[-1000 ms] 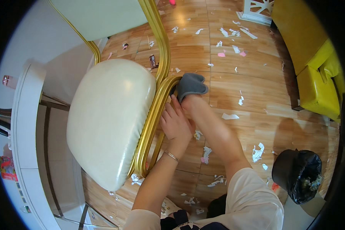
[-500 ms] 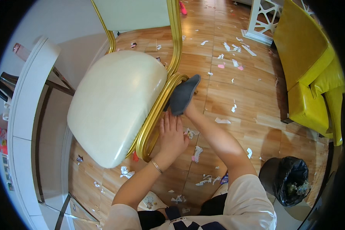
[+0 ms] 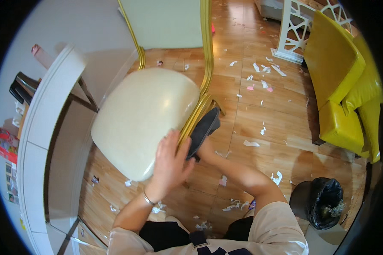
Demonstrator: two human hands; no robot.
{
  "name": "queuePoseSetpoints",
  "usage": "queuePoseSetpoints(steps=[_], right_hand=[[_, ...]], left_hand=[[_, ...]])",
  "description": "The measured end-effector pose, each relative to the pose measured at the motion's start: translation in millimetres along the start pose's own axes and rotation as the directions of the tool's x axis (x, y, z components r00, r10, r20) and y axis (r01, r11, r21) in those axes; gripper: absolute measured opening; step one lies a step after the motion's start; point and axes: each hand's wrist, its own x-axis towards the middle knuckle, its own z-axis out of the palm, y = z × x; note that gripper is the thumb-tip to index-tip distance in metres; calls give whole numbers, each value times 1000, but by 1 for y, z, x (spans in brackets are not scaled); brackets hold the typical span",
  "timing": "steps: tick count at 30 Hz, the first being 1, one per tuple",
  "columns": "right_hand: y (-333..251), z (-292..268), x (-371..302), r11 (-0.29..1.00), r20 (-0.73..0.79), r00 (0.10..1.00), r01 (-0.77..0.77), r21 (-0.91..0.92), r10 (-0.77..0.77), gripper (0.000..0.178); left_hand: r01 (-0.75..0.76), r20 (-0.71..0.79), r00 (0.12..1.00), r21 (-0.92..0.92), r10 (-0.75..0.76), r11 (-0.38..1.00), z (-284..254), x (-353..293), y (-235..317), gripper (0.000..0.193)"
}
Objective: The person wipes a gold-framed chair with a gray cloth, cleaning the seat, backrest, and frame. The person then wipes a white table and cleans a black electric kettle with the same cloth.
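A chair with a cream padded seat (image 3: 144, 114) and gold frame (image 3: 208, 51) stands in front of me. My left hand (image 3: 168, 163) lies with fingers apart at the seat's near right edge, by the gold rim. On the right side of the chair, my right hand (image 3: 205, 149) holds a dark grey cloth (image 3: 203, 132) against the frame. The cloth covers most of that hand's fingers.
Paper scraps (image 3: 264, 69) litter the wood-look floor (image 3: 242, 114). A white curved table (image 3: 38, 127) stands at left, a yellow sofa (image 3: 340, 127) at right. A black-lined bin (image 3: 317, 202) sits near right; a white lattice screen (image 3: 291, 34) stands farther back.
My left hand has moved from below the cloth up to the seat's edge, its fingers spreading. My right hand and the cloth have shifted lower along the chair's side. The view has shifted slightly.
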Motion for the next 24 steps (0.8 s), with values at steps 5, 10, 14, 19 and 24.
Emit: queuePoseSetpoints(steps=[5, 10, 14, 19, 24], right_hand=[[16, 65, -75, 966, -41, 979, 204, 156, -200, 37], [-9, 42, -45, 975, 42, 997, -55, -215, 65, 23], [2, -5, 41, 994, -211, 974, 61, -85, -78, 28], [47, -33, 93, 986, -746, 664, 152, 64, -54, 22], [53, -68, 117, 998, -487, 872, -22, 54, 46, 24]], left_hand=[[149, 3, 989, 99, -150, 984, 0, 2, -9, 61], [255, -2, 964, 279, -265, 926, -4, -5, -6, 63], [244, 45, 962, 291, -268, 925, -5, -2, -9, 65], [186, 75, 974, 267, -213, 946, -7, 4, -11, 67], [171, 43, 980, 299, -192, 939, 2, 1, -12, 66]])
